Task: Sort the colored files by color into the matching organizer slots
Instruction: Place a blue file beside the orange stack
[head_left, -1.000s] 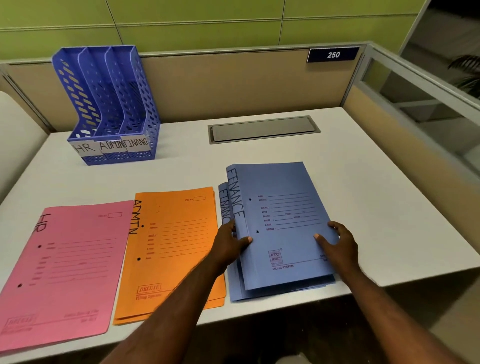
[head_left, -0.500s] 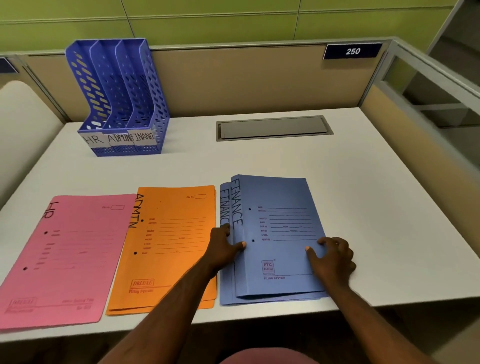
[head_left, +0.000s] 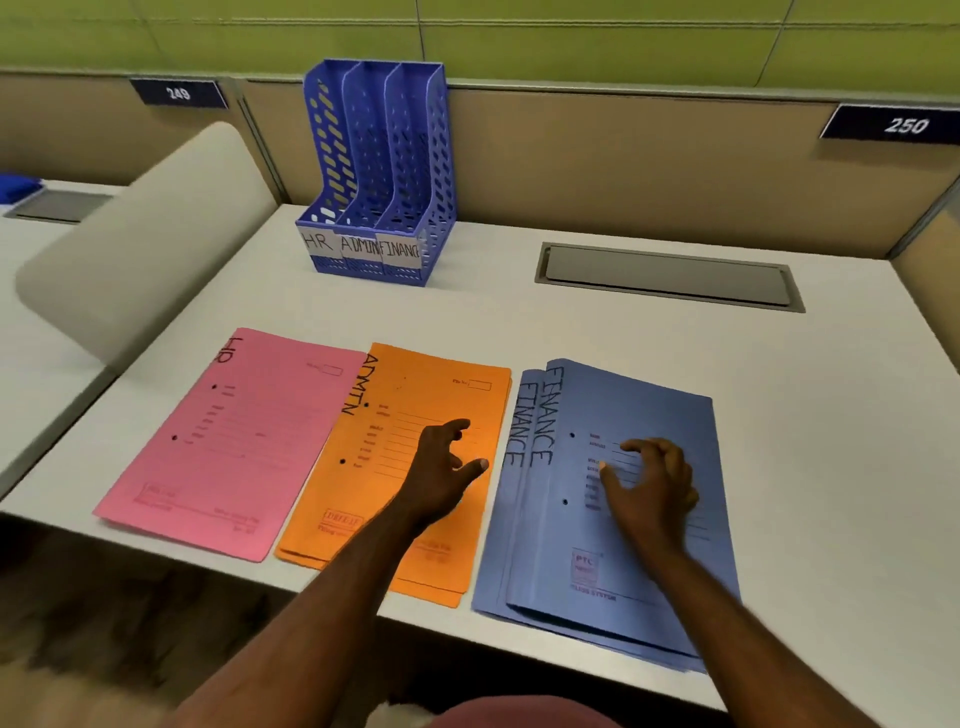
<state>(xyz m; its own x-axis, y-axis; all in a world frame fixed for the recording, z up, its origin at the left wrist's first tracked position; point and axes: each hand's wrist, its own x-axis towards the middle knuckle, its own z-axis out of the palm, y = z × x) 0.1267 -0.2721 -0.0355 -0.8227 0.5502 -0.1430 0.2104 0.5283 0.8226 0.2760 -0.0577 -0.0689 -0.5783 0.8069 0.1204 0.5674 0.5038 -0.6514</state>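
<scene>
Head view looks down on a white desk (head_left: 649, 353) with three piles of files along its near edge. At the left lies the pink file (head_left: 234, 441) marked HR, beside it the orange files (head_left: 415, 395) marked ADMIN, and at the right the blue files (head_left: 649, 415) marked FINANCE (at least two, stacked a little out of line). The pink and orange piles touch along one edge, while a thin strip of desk shows between orange and blue.

The left hand (head_left: 441, 467) is over the orange pile, fingers spread and curled, thumb pointing toward the blue pile, with nothing in its grasp. The right hand (head_left: 649, 488) is over the top blue file, fingers bent and loosely open, also holding nothing; whether its fingertips touch the cover I cannot tell.

At the back of the desk stands a blue organizer (head_left: 379, 171) with three slots labelled HR, ADMIN and FINANCE. To its right a grey cable hatch (head_left: 670, 275) sits flush in the desk.
</scene>
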